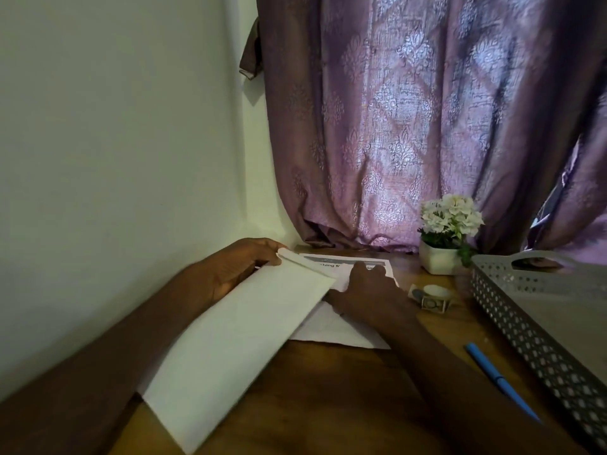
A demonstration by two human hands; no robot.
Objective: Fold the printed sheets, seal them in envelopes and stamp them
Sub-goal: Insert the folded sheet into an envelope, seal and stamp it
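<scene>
White envelope point(236, 336) gripped at its far end by the left hand point(230, 274); right hand point(364, 290) presses flat on the printed sheet point(345, 262) (far right).

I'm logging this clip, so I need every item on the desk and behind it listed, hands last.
envelope: one, white, held up at the left, above the desk
printed sheet: one, white with dark heading, at the back of the desk
paper: white, count unclear, flat under the right hand
stamps: small pile, right of the sheet
pen: one, blue, desk right
basket: one, grey, perforated, far right
flower pot: one, white, white flowers, back right
curtain: purple, behind
wall: pale, left
desk: brown wood
left hand: grips the envelope's top edge
right hand: rests on the sheet
</scene>
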